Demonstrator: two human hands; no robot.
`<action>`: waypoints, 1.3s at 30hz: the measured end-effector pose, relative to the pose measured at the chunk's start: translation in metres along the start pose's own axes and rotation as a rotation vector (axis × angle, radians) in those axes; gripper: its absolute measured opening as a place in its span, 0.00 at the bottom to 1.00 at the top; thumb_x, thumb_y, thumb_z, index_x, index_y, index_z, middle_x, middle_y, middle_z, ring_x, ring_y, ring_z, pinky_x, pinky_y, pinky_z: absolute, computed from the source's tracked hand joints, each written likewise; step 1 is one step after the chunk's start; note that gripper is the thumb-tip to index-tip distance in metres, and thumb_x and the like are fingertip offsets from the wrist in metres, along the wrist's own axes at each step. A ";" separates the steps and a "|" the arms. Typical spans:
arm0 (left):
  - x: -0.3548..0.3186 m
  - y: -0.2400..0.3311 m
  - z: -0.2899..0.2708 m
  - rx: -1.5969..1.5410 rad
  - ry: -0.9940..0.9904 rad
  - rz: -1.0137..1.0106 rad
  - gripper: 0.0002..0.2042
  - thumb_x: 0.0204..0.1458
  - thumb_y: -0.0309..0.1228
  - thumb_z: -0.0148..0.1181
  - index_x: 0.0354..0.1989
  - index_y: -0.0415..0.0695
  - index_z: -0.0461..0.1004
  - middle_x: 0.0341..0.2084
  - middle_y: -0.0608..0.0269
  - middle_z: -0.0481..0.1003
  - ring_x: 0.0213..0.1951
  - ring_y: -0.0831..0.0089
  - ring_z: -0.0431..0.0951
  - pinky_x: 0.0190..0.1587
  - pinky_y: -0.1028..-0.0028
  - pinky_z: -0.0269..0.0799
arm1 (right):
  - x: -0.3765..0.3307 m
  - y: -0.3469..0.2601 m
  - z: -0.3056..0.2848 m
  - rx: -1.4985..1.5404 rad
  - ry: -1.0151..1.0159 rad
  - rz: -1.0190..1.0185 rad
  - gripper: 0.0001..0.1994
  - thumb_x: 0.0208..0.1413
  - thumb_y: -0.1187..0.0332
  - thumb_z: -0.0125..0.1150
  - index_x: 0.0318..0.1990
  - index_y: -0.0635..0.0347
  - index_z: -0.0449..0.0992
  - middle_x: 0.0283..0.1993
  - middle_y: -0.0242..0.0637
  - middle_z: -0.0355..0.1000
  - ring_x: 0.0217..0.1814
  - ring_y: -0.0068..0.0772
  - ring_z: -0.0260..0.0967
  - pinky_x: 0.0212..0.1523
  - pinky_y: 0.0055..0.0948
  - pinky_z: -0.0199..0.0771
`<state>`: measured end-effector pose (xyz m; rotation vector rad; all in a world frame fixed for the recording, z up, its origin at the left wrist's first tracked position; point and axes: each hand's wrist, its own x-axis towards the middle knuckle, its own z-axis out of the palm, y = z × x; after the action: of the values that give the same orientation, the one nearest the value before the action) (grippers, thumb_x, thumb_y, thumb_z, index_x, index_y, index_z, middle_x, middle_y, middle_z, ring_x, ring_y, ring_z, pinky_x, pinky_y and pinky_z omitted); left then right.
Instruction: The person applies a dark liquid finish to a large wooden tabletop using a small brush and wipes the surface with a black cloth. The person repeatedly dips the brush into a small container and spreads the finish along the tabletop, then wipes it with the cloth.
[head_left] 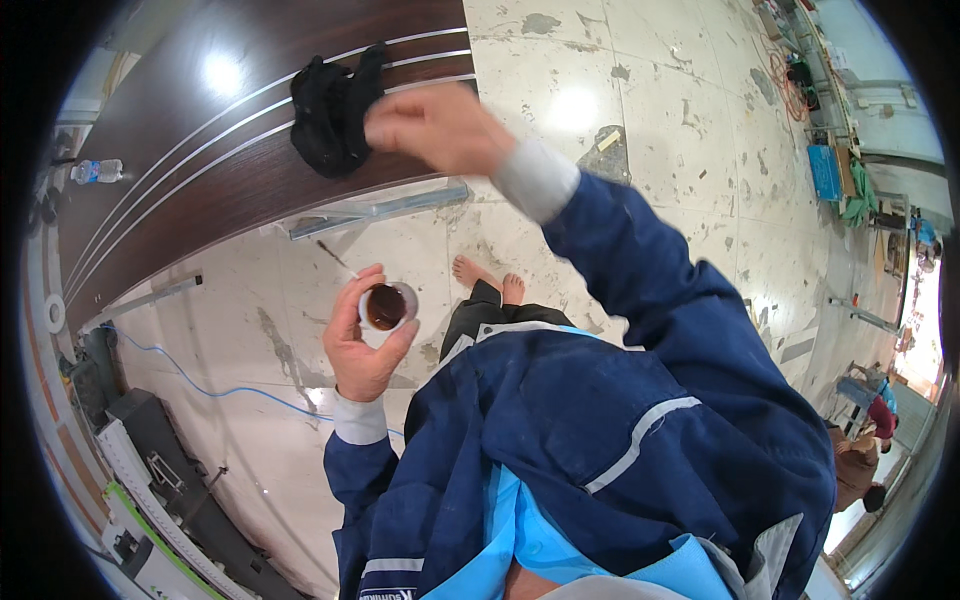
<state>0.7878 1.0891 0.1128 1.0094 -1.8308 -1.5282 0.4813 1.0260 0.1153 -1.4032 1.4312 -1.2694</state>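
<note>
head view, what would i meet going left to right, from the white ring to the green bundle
White ring → bottle → thin stick → cup → bare feet → blue box → green bundle

Jacket [590,400]: pale lettering [388,595] on a dark ground, just below a light stripe [392,565], at the bottom edge of the view. The edge cuts the line; wording not transcribed. Bottle [97,172], far left: any print on it too small to read.
</note>
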 end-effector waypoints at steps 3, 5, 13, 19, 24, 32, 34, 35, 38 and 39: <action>-0.006 0.009 0.011 -0.051 -0.140 -0.005 0.30 0.45 0.26 0.78 0.61 0.39 0.78 0.62 0.51 0.78 0.64 0.61 0.77 0.68 0.64 0.69 | -0.081 -0.009 0.032 0.391 -0.313 0.325 0.21 0.71 0.50 0.65 0.55 0.58 0.87 0.46 0.33 0.83 0.45 0.24 0.77 0.45 0.30 0.81; -0.009 0.012 0.014 -0.104 -0.254 -0.032 0.30 0.45 0.27 0.79 0.60 0.39 0.78 0.60 0.52 0.79 0.63 0.62 0.78 0.68 0.64 0.70 | -0.123 -0.011 0.047 0.666 -0.362 0.460 0.23 0.72 0.53 0.64 0.59 0.64 0.84 0.54 0.37 0.83 0.52 0.26 0.77 0.54 0.30 0.79; 0.028 0.000 0.015 -0.078 -0.544 0.036 0.29 0.44 0.29 0.80 0.58 0.41 0.80 0.63 0.49 0.78 0.65 0.59 0.78 0.68 0.62 0.71 | -0.170 0.017 0.071 1.033 0.173 0.441 0.18 0.74 0.59 0.63 0.59 0.64 0.82 0.51 0.37 0.83 0.50 0.25 0.80 0.54 0.29 0.81; 0.097 -0.039 -0.028 0.067 -0.781 0.132 0.31 0.42 0.27 0.81 0.60 0.42 0.79 0.64 0.48 0.77 0.66 0.57 0.78 0.69 0.62 0.71 | -0.146 0.075 0.103 0.875 0.984 0.573 0.17 0.74 0.67 0.61 0.62 0.69 0.78 0.46 0.35 0.79 0.44 0.26 0.78 0.45 0.30 0.85; 0.137 -0.069 -0.065 0.154 -0.896 0.140 0.33 0.42 0.27 0.82 0.61 0.43 0.79 0.62 0.52 0.79 0.62 0.62 0.80 0.65 0.65 0.74 | -0.117 0.119 0.131 0.867 1.209 0.535 0.17 0.72 0.68 0.63 0.61 0.70 0.79 0.45 0.36 0.79 0.42 0.26 0.78 0.45 0.30 0.86; 0.164 -0.103 -0.054 0.234 -0.933 0.059 0.31 0.45 0.33 0.80 0.61 0.45 0.80 0.53 0.59 0.83 0.53 0.66 0.83 0.56 0.67 0.77 | -0.144 0.091 0.137 0.619 1.313 0.738 0.13 0.66 0.66 0.69 0.52 0.64 0.85 0.34 0.29 0.79 0.32 0.21 0.74 0.31 0.24 0.75; 0.166 -0.109 -0.045 0.281 -0.942 0.147 0.30 0.48 0.32 0.80 0.62 0.44 0.78 0.56 0.59 0.82 0.54 0.68 0.82 0.58 0.68 0.76 | -0.160 0.057 0.138 0.355 1.206 0.706 0.12 0.66 0.66 0.69 0.49 0.65 0.86 0.34 0.29 0.79 0.33 0.21 0.74 0.32 0.25 0.74; 0.167 -0.111 -0.040 0.284 -0.939 0.202 0.30 0.49 0.31 0.79 0.63 0.44 0.78 0.57 0.59 0.82 0.55 0.70 0.82 0.59 0.68 0.75 | -0.166 0.039 0.139 0.213 1.149 0.698 0.11 0.66 0.66 0.69 0.48 0.65 0.86 0.35 0.29 0.79 0.33 0.20 0.74 0.33 0.26 0.74; 0.165 -0.116 -0.025 0.260 -0.900 0.260 0.29 0.48 0.34 0.80 0.61 0.45 0.78 0.54 0.58 0.82 0.56 0.65 0.81 0.56 0.66 0.77 | -0.175 -0.008 0.141 -0.088 0.913 0.767 0.10 0.65 0.65 0.70 0.45 0.64 0.86 0.36 0.33 0.82 0.34 0.26 0.78 0.36 0.29 0.76; 0.164 -0.116 -0.021 0.243 -0.887 0.289 0.29 0.48 0.34 0.80 0.61 0.45 0.79 0.54 0.58 0.82 0.56 0.64 0.81 0.56 0.66 0.77 | -0.174 -0.017 0.142 -0.203 0.841 0.756 0.09 0.65 0.66 0.70 0.45 0.62 0.86 0.34 0.34 0.81 0.33 0.27 0.76 0.35 0.30 0.75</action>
<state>0.7346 0.9340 -0.0052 0.0870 -2.6541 -1.7296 0.6423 1.1783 0.0781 -0.2750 2.3886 -1.2365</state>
